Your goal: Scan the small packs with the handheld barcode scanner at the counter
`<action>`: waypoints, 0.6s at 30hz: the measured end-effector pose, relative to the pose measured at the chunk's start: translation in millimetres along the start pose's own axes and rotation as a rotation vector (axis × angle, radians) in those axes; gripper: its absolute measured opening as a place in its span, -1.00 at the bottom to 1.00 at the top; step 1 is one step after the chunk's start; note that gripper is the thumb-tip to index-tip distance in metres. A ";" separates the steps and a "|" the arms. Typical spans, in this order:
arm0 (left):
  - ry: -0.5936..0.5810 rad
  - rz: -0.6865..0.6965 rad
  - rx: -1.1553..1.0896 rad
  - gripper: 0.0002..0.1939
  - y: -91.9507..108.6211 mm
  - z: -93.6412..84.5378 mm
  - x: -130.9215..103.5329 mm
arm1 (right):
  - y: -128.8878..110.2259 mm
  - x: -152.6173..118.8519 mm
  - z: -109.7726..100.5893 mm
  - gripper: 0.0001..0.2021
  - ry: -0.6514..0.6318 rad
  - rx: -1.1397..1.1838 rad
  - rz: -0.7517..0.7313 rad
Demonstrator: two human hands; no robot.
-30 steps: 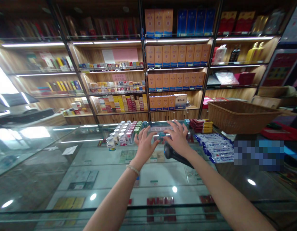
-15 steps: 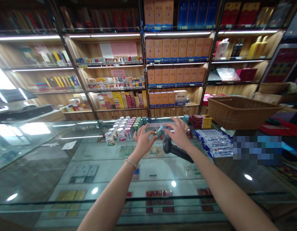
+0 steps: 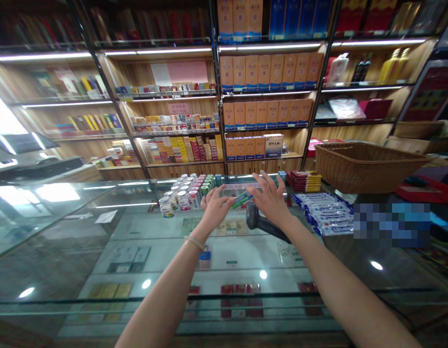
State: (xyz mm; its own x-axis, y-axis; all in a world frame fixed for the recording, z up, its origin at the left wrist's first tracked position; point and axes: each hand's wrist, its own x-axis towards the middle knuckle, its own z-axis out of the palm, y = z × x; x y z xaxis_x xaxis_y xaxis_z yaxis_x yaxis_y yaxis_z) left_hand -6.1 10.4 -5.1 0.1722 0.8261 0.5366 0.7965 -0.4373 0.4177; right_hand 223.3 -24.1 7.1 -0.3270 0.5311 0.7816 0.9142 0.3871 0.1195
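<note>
A small, slim green pack (image 3: 241,199) is held above the glass counter, tilted with its right end higher; its print is too small to read. My left hand (image 3: 214,209) pinches the left end between thumb and finger. At the other end, my right hand (image 3: 271,199) grips with thumb and fingertip, the other fingers raised and spread. Just below my right hand lies a black handheld scanner (image 3: 265,226) on the glass. Left of my left hand stand several rows of small bottles and tubes (image 3: 187,191).
The glass counter (image 3: 166,251) displays flat packs beneath its top. To the right are blue-white packets (image 3: 323,212), a stack of red and yellow packs (image 3: 304,181) and a wicker basket (image 3: 369,169). Shelves of boxes (image 3: 269,113) line the back wall.
The green pack has turned to lie flatter, showing more of its green face. My right hand's fingers have spread and lifted a little. The view has shifted slightly.
</note>
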 end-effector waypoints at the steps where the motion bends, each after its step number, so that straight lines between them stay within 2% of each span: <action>1: -0.014 -0.005 -0.009 -0.66 -0.4 0.8 0.4 | 0.4 -0.5 1.0 -0.72 -0.001 -0.002 -0.002; 7: -0.001 -0.024 -0.033 -0.62 3.6 0.4 1.7 | 1.9 -0.2 2.6 -0.78 0.033 0.009 -0.018; 12: 0.158 -0.069 0.069 -0.66 16.4 -10.2 -5.4 | 1.8 1.8 2.3 -0.76 0.065 0.003 0.039; 14: 0.217 -0.012 0.152 -0.54 22.2 -15.7 -10.5 | 1.7 2.3 1.8 -0.77 0.063 -0.006 0.058; 16: 0.221 0.088 0.223 -0.38 26.9 -19.9 -15.3 | 1.6 2.5 1.4 -0.78 0.050 -0.007 0.070; 18: 0.215 0.152 0.260 -0.39 29.8 -22.0 -18.5 | 1.5 2.5 1.5 -0.78 0.041 -0.003 0.074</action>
State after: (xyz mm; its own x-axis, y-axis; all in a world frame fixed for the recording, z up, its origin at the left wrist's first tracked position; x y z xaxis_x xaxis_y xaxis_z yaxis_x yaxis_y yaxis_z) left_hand 1.7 -25.7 13.5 0.1960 0.6529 0.7317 0.8964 -0.4217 0.1362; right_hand 223.5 -21.1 8.3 -0.2490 0.5269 0.8126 0.9362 0.3458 0.0627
